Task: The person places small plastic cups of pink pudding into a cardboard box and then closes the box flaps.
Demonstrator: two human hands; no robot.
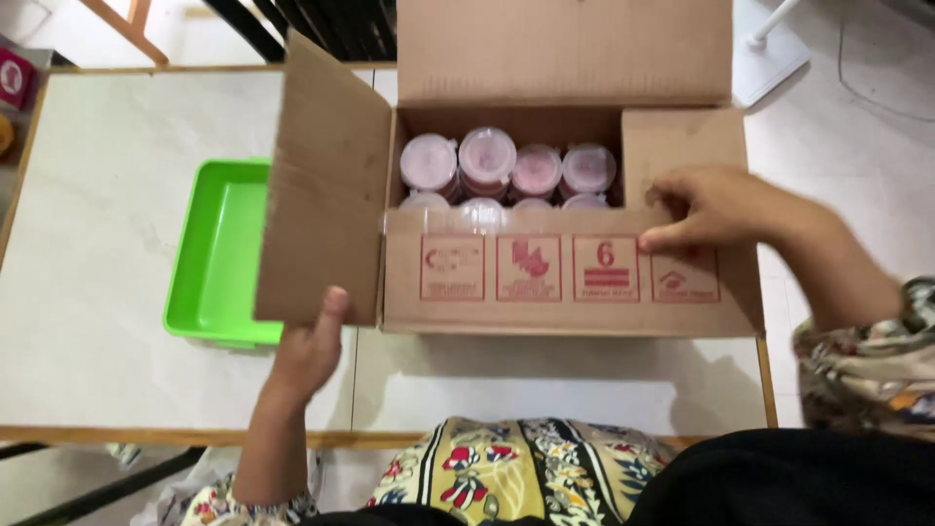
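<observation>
On the white table [117, 321] stands an open cardboard box [545, 282], its flaps spread: one to the left, one up at the far side, one on the right, and the near flap folded down toward the person. Inside sit clear tubs [487, 161] with see-through lids and pinkish contents, packed close in at least two rows; four show in the far row, and the near row is partly hidden behind the box wall. Just left of the box, partly covered by the left flap, lies a bright green tray [209, 253], nothing visible in it. The left hand [310, 351] is raised from below, its thumb pressed against the lower corner of the left flap, fingers behind it and out of sight. The right hand [711, 206] grips the box's near right edge, fingers curled over the cardboard where the right flap meets the front.
</observation>
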